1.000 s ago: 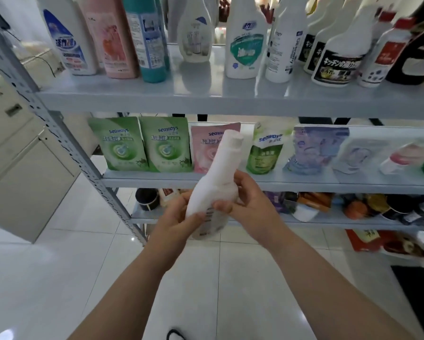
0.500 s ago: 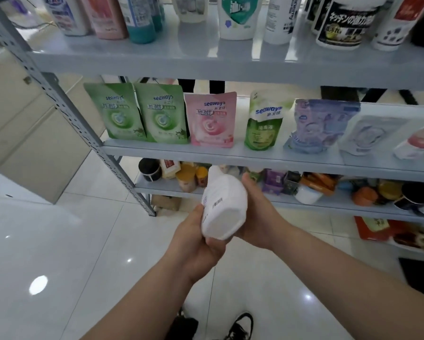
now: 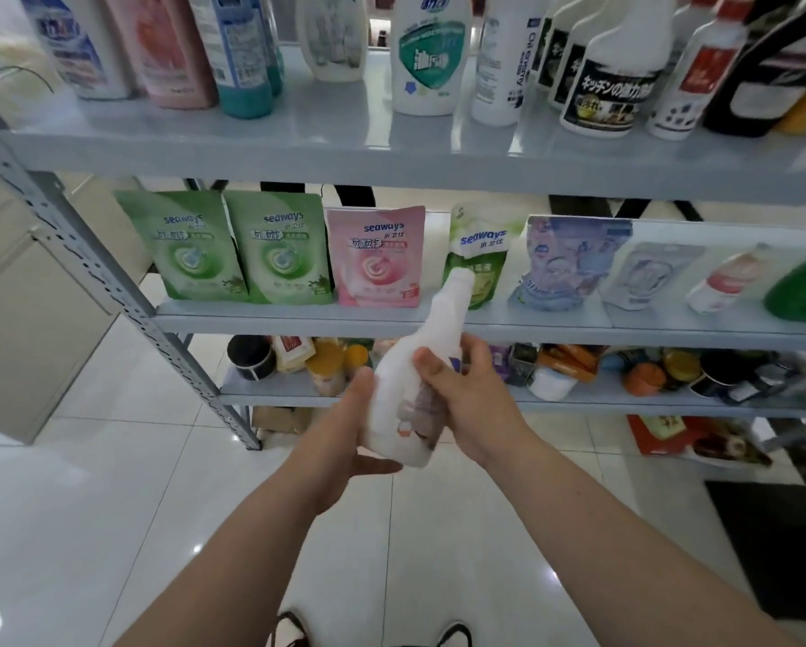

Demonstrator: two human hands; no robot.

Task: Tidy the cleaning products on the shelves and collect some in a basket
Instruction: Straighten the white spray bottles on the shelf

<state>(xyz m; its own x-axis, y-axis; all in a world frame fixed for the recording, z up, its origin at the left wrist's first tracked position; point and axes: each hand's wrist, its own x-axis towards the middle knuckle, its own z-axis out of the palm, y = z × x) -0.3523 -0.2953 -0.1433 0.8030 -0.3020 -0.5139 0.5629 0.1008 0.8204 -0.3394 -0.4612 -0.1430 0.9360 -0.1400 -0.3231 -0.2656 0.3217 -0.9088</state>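
We hold the white plastic bottle with the tapered neck (image 3: pixel 408 389) tilted, neck upward, in front of the grey metal shelves (image 3: pixel 298 319), right hand (image 3: pixel 478 406) wrapped round its body, left hand (image 3: pixel 352 431) gripping its base.

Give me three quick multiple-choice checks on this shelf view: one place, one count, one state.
1. Where is the white bottle? A top shelf; B in left hand and right hand; C floor.
2. How many green pouches stand left of the pink pouch? A one; B two; C four.
3. The bottle's neck points: A up and away; B straight down; C back at the wearer.
Answers: 1 B, both hands hold it. 2 B, two stand together on the middle shelf. 3 A, its cap end sits above the hands.
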